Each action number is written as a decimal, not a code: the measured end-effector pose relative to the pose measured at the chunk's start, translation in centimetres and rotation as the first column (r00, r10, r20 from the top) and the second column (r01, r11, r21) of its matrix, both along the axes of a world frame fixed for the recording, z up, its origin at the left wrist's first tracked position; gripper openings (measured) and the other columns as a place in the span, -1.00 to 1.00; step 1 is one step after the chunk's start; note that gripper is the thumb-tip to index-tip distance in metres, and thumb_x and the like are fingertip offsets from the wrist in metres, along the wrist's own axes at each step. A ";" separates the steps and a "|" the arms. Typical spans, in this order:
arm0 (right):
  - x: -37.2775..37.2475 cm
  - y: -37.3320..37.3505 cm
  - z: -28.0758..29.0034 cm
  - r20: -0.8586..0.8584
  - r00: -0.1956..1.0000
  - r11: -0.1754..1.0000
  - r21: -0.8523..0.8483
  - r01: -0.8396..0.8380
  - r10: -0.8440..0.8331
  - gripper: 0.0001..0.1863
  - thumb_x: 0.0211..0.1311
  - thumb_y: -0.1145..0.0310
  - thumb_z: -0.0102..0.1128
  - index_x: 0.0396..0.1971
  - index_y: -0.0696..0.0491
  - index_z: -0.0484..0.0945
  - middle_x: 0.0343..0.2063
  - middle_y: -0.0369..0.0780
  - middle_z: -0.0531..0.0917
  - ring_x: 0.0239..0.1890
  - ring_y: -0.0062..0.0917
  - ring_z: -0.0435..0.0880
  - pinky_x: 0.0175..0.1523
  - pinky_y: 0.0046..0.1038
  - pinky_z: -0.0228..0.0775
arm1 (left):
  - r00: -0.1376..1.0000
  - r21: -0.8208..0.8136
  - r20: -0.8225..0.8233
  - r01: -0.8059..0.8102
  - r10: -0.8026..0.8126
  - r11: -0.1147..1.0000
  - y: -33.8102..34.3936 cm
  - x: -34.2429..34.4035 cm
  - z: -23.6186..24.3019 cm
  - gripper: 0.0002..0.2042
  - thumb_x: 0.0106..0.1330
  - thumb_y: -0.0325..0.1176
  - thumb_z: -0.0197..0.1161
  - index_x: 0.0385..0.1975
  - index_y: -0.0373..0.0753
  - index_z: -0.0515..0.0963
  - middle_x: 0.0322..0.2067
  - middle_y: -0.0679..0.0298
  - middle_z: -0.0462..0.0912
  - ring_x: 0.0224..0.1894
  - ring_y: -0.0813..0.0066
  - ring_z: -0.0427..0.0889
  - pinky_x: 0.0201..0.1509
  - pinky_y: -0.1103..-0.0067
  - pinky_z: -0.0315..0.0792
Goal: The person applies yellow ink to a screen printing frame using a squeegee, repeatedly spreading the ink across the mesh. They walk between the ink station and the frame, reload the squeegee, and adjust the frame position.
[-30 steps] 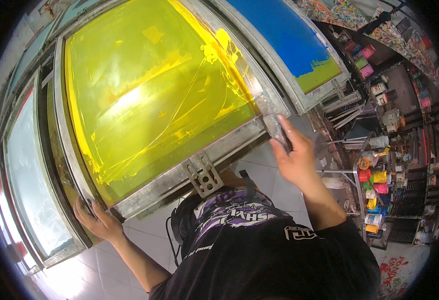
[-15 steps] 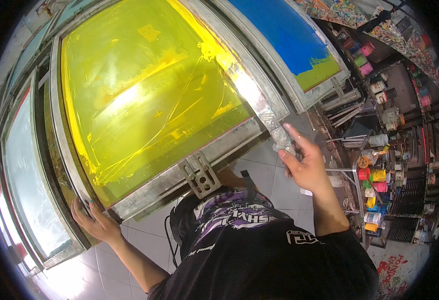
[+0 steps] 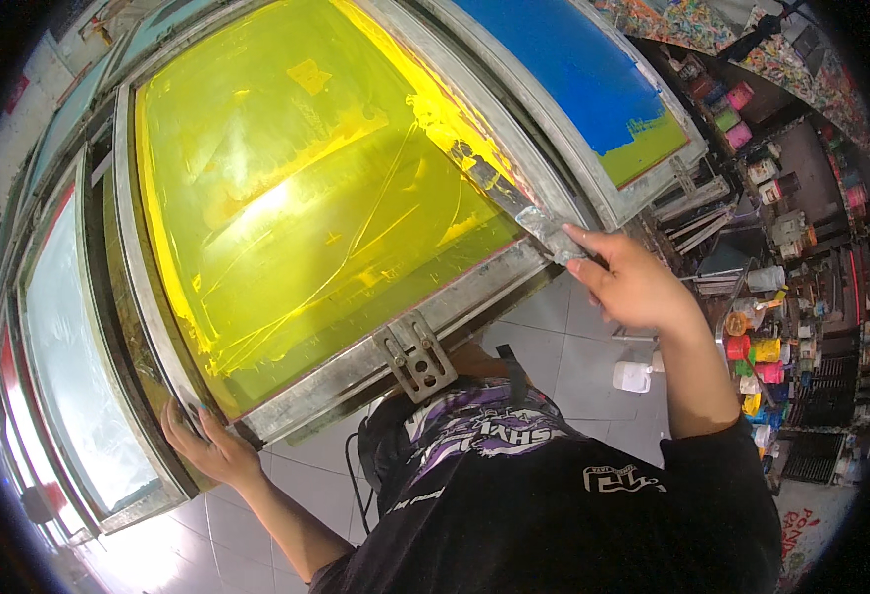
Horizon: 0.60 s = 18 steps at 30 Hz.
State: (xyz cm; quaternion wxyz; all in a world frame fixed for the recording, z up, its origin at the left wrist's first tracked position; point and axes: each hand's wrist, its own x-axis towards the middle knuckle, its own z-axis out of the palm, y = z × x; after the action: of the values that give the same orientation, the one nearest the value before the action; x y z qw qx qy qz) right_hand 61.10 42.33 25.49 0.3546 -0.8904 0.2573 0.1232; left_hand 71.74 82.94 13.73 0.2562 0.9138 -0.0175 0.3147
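Note:
A screen frame [image 3: 321,404] holds yellow-green mesh [image 3: 256,257], with thick bright yellow ink [image 3: 433,117] along its right and left edges. My right hand [image 3: 621,282] grips the handle of a smudged metal scraper [image 3: 544,228], whose blade lies at the ink near the frame's lower right corner. My left hand [image 3: 215,450] is curled on the frame's lower left corner, gripping it. A slotted metal bracket [image 3: 415,358] sits at the front middle of the frame.
A blue-inked screen [image 3: 563,69] stands at the right, a pale screen [image 3: 83,356] at the left. Shelves of coloured paint pots [image 3: 767,351] line the right side. A white container [image 3: 632,376] stands on the tiled floor [image 3: 554,366] below, under a splattered surface [image 3: 682,20] higher up.
My right hand and the scraper first dropped toward me, then moved up and right, the blade angling into the ink along the right edge. My left hand stays on the corner.

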 end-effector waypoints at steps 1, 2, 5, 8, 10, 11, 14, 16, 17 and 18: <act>0.4 -0.1 0.1 -0.044 0.998 0.999 0.026 0.043 -0.042 -0.52 0.18 0.32 -0.04 0.12 0.07 0.22 -0.73 -0.29 0.41 -0.77 -0.65 0.37 -0.62 -0.56 0.27 | 1.000 -0.014 -0.006 -0.004 0.004 1.000 -0.1 0.0 0.1 -0.66 0.21 -0.32 -0.04 -0.09 -0.44 0.33 -0.08 0.01 0.37 -0.01 0.10 0.33 0.08 0.35 0.17; 0.9 -0.1 0.4 -0.088 0.993 0.995 0.051 0.086 -0.082 -0.52 0.18 0.31 -0.04 0.12 0.06 0.22 -0.70 -0.25 0.45 -0.74 -0.61 0.41 -0.59 -0.52 0.30 | 1.000 -0.027 -0.011 -0.009 0.008 1.000 -0.1 0.0 0.1 -0.66 0.21 -0.32 -0.04 -0.09 -0.44 0.33 -0.08 0.02 0.36 -0.02 0.10 0.33 0.08 0.35 0.17; 2.1 0.1 1.1 -0.145 0.983 0.990 0.073 0.122 -0.111 -0.51 0.18 0.30 -0.06 0.14 0.00 0.21 -0.73 -0.27 0.43 -0.75 -0.60 0.42 -0.62 -0.52 0.27 | 0.999 -0.033 -0.022 -0.030 0.029 0.999 0.0 0.1 -0.3 -0.66 0.21 -0.32 -0.04 -0.09 -0.44 0.33 -0.08 0.02 0.36 -0.02 0.10 0.33 0.08 0.35 0.16; 3.4 -0.3 0.8 -0.115 0.990 0.988 0.121 0.098 -0.084 -0.53 0.20 0.31 -0.07 0.14 0.02 0.22 -0.77 -0.34 0.36 -0.79 -0.66 0.35 -0.69 -0.58 0.20 | 1.000 0.004 -0.008 -0.020 0.020 1.000 0.3 0.0 -0.3 -0.66 0.21 -0.32 -0.04 -0.10 -0.43 0.34 -0.08 0.01 0.36 -0.02 0.10 0.32 0.07 0.34 0.16; 3.7 -0.6 0.0 -0.034 0.996 0.984 0.156 0.081 -0.077 -0.53 0.20 0.32 -0.07 0.14 0.02 0.21 -0.78 -0.36 0.35 -0.79 -0.67 0.34 -0.69 -0.59 0.20 | 1.000 0.001 0.000 -0.018 0.018 1.000 0.2 0.0 -0.2 -0.66 0.22 -0.32 -0.04 -0.10 -0.43 0.34 -0.09 0.01 0.36 -0.02 0.09 0.32 0.07 0.34 0.16; 3.9 -0.8 -0.6 0.030 0.997 0.982 0.174 0.071 -0.077 -0.52 0.20 0.32 -0.08 0.15 0.00 0.20 -0.78 -0.34 0.36 -0.78 -0.66 0.36 -0.67 -0.58 0.21 | 1.000 -0.015 -0.001 -0.008 0.008 1.000 0.2 0.2 -0.1 -0.66 0.22 -0.32 -0.04 -0.10 -0.43 0.34 -0.09 0.01 0.36 -0.01 0.09 0.32 0.07 0.34 0.16; 2.9 -1.3 -2.0 0.188 0.974 0.969 0.233 0.080 -0.125 -0.51 0.20 0.31 -0.08 0.15 0.01 0.18 -0.80 -0.35 0.35 -0.78 -0.66 0.36 -0.65 -0.57 0.22 | 1.000 -0.045 -0.004 0.018 -0.018 0.999 0.2 0.3 -0.3 -0.66 0.22 -0.32 -0.04 -0.10 -0.43 0.34 -0.09 0.01 0.35 -0.01 0.09 0.31 0.07 0.34 0.16; 1.8 -0.8 -1.9 0.268 0.951 0.960 0.269 0.080 -0.154 -0.51 0.21 0.30 -0.06 0.14 0.07 0.19 -0.81 -0.38 0.32 -0.78 -0.69 0.33 -0.63 -0.59 0.21 | 1.000 -0.043 0.010 0.008 -0.008 0.999 0.3 0.2 -0.3 -0.66 0.22 -0.32 -0.04 -0.10 -0.43 0.34 -0.09 0.00 0.35 -0.01 0.08 0.31 0.07 0.33 0.16; 1.1 -0.6 -1.8 0.278 0.946 0.957 0.276 0.086 -0.165 -0.51 0.20 0.31 -0.06 0.14 0.08 0.19 -0.80 -0.38 0.32 -0.78 -0.69 0.33 -0.63 -0.59 0.22 | 1.000 -0.039 0.014 0.005 -0.004 0.999 0.2 0.2 -0.3 -0.66 0.22 -0.32 -0.04 -0.10 -0.43 0.34 -0.09 0.00 0.35 -0.02 0.08 0.31 0.07 0.33 0.16; 0.1 -0.4 -1.8 0.284 0.942 0.954 0.283 0.098 -0.181 -0.51 0.20 0.31 -0.05 0.14 0.08 0.19 -0.80 -0.37 0.33 -0.78 -0.69 0.33 -0.62 -0.59 0.22 | 1.000 -0.035 0.012 0.006 -0.006 0.999 0.2 0.2 -0.3 -0.66 0.22 -0.32 -0.04 -0.10 -0.43 0.34 -0.09 0.00 0.35 -0.02 0.08 0.31 0.06 0.33 0.16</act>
State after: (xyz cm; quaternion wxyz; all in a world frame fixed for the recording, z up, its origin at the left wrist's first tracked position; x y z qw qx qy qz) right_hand 61.25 41.88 23.72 0.5137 -0.8227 0.2433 -0.0088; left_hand 71.94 83.11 13.43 0.2731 0.9071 -0.0163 0.3198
